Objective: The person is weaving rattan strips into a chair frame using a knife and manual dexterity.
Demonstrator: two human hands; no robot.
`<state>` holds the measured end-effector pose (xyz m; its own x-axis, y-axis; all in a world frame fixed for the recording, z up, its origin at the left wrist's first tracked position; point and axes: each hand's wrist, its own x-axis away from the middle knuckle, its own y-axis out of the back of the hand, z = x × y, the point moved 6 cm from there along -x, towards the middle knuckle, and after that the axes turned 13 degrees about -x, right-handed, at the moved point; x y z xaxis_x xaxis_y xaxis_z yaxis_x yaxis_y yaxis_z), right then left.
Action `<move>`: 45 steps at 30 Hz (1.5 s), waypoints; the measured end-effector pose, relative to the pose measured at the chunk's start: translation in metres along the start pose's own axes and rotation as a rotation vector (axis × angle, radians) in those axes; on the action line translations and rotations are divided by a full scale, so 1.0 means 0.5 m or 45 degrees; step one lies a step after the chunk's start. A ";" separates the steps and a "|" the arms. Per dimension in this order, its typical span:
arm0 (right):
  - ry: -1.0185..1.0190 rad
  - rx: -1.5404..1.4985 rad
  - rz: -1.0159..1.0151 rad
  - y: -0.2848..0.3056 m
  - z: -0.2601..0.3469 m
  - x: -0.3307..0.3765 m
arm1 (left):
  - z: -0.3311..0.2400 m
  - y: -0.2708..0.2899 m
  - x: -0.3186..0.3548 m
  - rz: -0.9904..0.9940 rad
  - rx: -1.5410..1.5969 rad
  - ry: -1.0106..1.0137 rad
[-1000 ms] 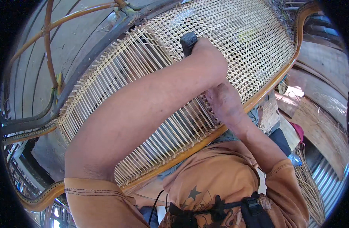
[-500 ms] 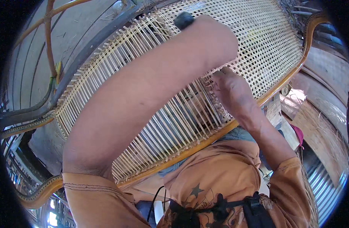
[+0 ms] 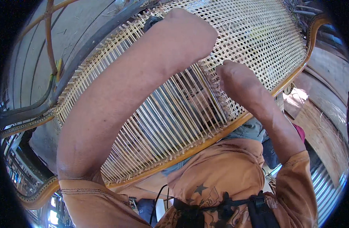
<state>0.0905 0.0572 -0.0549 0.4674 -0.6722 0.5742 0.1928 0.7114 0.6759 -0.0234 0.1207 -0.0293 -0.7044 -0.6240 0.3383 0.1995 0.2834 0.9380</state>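
My left arm reaches across a chair-like wooden frame with woven cane. At its end, my left hand (image 3: pixel 193 30) is bent over the upper part of the weave, its fingers hidden behind the hand and wrist. A dark rounded thing (image 3: pixel 152 22) sticks out on its left side, mostly covered, and appears to be held. My right hand (image 3: pixel 237 78) is closed at the border between the close mesh (image 3: pixel 265 45) and the open parallel strands (image 3: pixel 174 110). Its fingers are curled at the cane; whatever they pinch cannot be made out.
A curved varnished wooden rail (image 3: pixel 205 144) edges the panel nearest me. A dark curved rail (image 3: pixel 83 49) runs along its far left side. Boards (image 3: pixel 318 129) and loose fibres lie at the right, above corrugated metal (image 3: pixel 326 190). Cane ends stick out along the far edge.
My left hand has moved left and slightly up, with the dark rounded thing shifting along with it. My right hand has moved a little right, and the gap between the hands is wider.
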 end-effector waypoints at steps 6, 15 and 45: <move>-0.048 0.029 -0.245 0.003 0.013 0.012 | 0.001 0.002 0.017 0.015 0.109 0.029; -0.212 -0.293 -0.774 -0.044 -0.004 0.073 | -0.056 0.015 -0.007 0.146 0.074 -0.104; -0.190 -0.286 -0.799 -0.025 -0.031 0.066 | -0.097 0.012 -0.090 0.622 0.174 -0.177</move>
<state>0.1169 0.0293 -0.0516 0.0877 -0.9810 0.1729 0.5703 0.1918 0.7987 0.0428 0.1150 -0.0353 -0.6370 -0.2954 0.7120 0.4432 0.6153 0.6519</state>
